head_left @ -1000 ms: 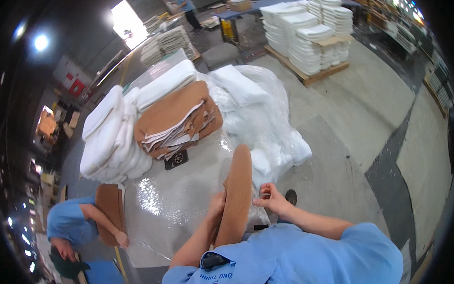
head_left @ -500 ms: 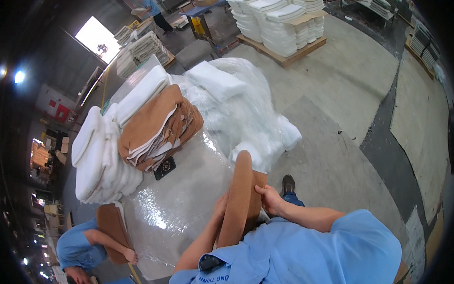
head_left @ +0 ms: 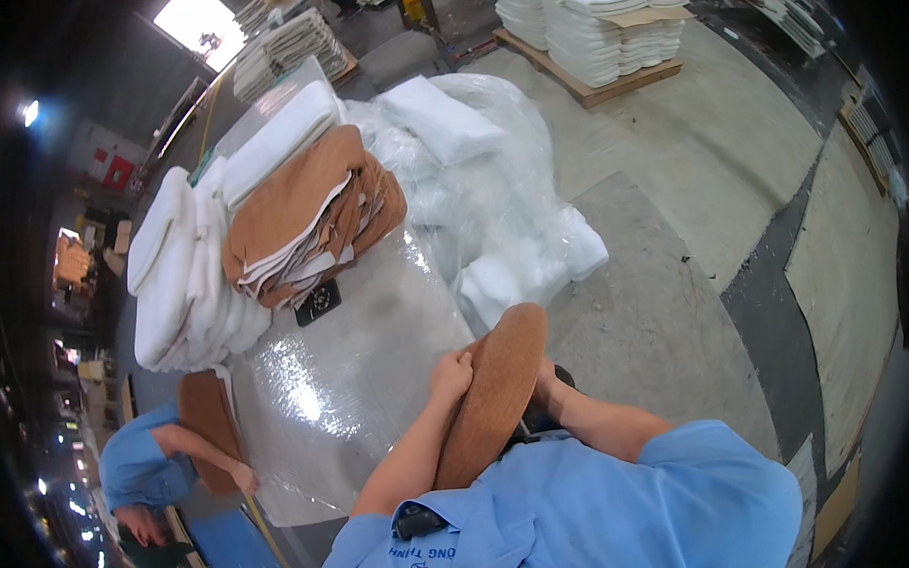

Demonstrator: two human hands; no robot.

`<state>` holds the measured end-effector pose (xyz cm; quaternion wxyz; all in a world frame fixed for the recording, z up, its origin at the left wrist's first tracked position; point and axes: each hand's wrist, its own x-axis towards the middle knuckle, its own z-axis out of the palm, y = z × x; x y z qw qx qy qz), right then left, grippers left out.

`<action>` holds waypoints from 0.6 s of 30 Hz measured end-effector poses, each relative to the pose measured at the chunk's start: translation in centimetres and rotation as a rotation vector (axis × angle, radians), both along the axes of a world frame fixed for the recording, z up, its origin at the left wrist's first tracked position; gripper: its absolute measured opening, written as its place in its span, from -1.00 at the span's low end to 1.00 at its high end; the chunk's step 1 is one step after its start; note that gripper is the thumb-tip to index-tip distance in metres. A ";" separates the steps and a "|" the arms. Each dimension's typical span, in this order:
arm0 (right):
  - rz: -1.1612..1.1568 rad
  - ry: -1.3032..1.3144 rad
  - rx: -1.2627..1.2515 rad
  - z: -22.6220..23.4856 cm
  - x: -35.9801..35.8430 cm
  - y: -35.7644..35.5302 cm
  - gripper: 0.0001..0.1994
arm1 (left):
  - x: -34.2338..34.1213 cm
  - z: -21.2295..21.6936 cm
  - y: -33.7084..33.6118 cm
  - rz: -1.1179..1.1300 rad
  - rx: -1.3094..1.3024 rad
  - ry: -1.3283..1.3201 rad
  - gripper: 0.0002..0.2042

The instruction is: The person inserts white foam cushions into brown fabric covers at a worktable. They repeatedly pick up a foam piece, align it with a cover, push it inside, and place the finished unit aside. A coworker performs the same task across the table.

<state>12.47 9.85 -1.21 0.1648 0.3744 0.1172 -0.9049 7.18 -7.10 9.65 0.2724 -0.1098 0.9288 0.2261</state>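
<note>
Nearest the camera, both forearms rise from the blue shirt (head_left: 603,509) and meet on a long brown pad (head_left: 493,388), which stands tilted on edge w/ its rounded top pointing up and away, between the two hands. The left hand (head_left: 450,372) sits on the pad's left edge near the top, fingers curled over and gripping it; the right hand (head_left: 546,373) is mostly hidden behind the pad's right edge, so can't tell how its fingers lie (only the wrist and a bit of the palm side show). Just beyond lies a table covered in shiny clear plastic wrap (head_left: 348,378), w/ a small dark square object (head_left: 317,302) on it. Behind that, a stack of brown pads w/ white undersides (head_left: 307,224) sits beside long white pads (head_left: 189,273) to its left. Right of them, clear plastic bags of white pads (head_left: 492,203) spill toward the concrete floor (head_left: 691,176). Lower left, another person in blue (head_left: 140,465) touches a brown pad. Far off, white stacks stand on a wooden pallet (head_left: 606,23); a small red sign (head_left: 117,173) hangs on the left wall.
</note>
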 end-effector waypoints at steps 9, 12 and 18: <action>0.508 1.032 1.185 -5.7 -0.9 -2.4 -0.53 | 1.1 -2.1 -1.1 0.142 -0.137 0.163 -0.55; 0.721 0.920 1.205 -3.6 -0.1 -2.0 -0.53 | 2.8 -4.8 -2.1 0.213 -0.075 0.365 -0.63; 0.919 0.800 1.297 -1.9 -1.2 0.1 -0.52 | 2.6 -6.2 -1.8 0.135 -0.142 0.389 -0.68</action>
